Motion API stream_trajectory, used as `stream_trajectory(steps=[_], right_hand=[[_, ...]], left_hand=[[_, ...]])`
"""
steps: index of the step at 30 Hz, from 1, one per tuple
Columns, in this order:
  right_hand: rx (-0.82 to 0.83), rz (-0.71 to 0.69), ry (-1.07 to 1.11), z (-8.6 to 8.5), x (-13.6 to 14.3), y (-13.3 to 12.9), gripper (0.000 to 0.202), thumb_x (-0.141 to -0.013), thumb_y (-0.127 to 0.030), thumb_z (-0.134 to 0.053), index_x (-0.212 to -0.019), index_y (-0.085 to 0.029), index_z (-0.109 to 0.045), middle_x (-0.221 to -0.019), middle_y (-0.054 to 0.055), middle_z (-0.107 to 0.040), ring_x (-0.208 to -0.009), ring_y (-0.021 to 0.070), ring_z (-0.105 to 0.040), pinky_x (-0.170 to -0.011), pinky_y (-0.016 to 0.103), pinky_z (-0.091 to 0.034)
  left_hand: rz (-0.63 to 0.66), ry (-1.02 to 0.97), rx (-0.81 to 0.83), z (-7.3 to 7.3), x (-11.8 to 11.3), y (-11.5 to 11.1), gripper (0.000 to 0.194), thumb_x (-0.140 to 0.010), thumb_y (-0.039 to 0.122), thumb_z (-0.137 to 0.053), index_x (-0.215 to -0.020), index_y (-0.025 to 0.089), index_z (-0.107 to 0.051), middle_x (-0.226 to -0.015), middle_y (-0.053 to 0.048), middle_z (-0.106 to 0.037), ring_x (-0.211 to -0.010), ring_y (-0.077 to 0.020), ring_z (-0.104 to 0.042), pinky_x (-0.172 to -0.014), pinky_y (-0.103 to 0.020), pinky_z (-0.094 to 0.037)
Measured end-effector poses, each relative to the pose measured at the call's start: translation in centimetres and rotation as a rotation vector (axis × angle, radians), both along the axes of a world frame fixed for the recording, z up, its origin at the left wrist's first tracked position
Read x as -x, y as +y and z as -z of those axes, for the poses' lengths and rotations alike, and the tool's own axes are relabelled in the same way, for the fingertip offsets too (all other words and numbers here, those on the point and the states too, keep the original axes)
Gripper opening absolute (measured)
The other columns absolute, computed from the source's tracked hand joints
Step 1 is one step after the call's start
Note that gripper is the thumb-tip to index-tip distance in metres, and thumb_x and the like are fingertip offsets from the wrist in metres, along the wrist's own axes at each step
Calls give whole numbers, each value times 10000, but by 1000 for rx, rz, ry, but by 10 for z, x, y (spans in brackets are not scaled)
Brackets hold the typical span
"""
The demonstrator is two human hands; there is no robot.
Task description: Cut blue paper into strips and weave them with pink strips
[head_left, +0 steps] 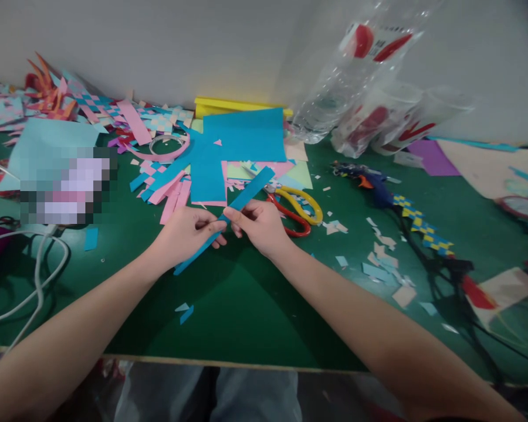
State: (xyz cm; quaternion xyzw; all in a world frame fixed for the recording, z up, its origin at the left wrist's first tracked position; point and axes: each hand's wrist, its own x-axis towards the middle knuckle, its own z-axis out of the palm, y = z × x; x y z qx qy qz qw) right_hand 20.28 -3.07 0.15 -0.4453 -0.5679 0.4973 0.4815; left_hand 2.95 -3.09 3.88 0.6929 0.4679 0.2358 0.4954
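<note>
Blue paper strip (251, 190) in both hands, over the middle of the green desk (255, 319). Held on a diagonal: one end down toward near left, other end up toward far right. Left hand (191, 230) pinched on the lower half, thumb on top. Right hand (260, 225) pinched just beyond, also thumb on top. Both hands close together at mid-strip; can't tell whether fingertips in contact with each other.

Just past the right hand: scissors (286, 192), one yellow handle, one red, blades partly behind the strip. Can't tell whether strip and blades in contact.

Beyond the hands: large blue paper (246, 135) on top of other sheets, yellow item (237, 106) behind, against the wall. To the left of that, pink strips (176, 199) in a loose pile.

Right side: pale scraps (385, 261), then dark blue tool (381, 190) with orange part, beside yellow-and-blue checkered strip (422, 225). Plastic-wrapped cups (396, 114) at the back.

Left side: pixelated device (74, 187), white cable (39, 275) toward near edge. Small blue scraps (186, 315) near the front.
</note>
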Motion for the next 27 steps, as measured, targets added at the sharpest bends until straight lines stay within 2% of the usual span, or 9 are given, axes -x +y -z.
stream_trajectory(steps=[6,10,14,18,22,24,27], right_hand=[[-62,119,75,7,0,0,461,-760,-554,-737,-561,-220,-491,-407,-69,-476,-385,73,-415,-450,271,-311],[-104,244,135,10,0,-1,401,-809,-539,-701,-646,-227,-510,-430,-85,-430,-392,70,-354,-421,271,-260],[-143,369,193,9,0,0,418,-820,-515,-700,-627,-233,-461,-443,-89,-392,-394,64,-319,-405,269,-229],[-115,246,189,9,-1,1,361,-808,-535,-699,-699,-221,-559,-482,-78,-459,-399,69,-403,-406,259,-281],[-51,57,55,5,-3,0,377,-722,-534,-772,-689,-190,-621,-490,-59,-524,-418,76,-457,-435,254,-341],[-59,28,-17,1,-3,-2,392,-716,-536,-774,-636,-185,-619,-453,-57,-513,-411,77,-448,-438,254,-338],[-85,64,-36,-2,-1,-4,434,-744,-551,-745,-567,-191,-579,-412,-62,-475,-399,71,-416,-442,255,-322]], left_hand=[[13,-12,-11,5,3,2,193,-847,312,-677,-784,140,-737,-773,-67,-773,-652,-162,-721,-651,-244,-586],[27,1,-28,6,3,1,189,-858,286,-662,-754,142,-724,-763,-62,-771,-637,-149,-713,-635,-229,-576],[37,-1,5,5,1,1,189,-881,258,-632,-768,132,-717,-773,-65,-771,-620,-135,-707,-619,-216,-570],[43,3,-9,4,1,1,220,-906,239,-589,-759,120,-703,-752,-64,-765,-604,-125,-698,-601,-202,-557],[48,-17,-50,3,1,1,238,-924,220,-551,-778,124,-712,-739,-45,-757,-605,-114,-694,-595,-186,-546],[48,-24,-68,3,1,1,246,-930,215,-539,-789,130,-722,-736,-36,-755,-608,-111,-693,-595,-182,-543],[59,-28,-92,4,3,2,244,-931,237,-549,-800,140,-731,-729,-25,-753,-605,-108,-692,-591,-179,-539]])
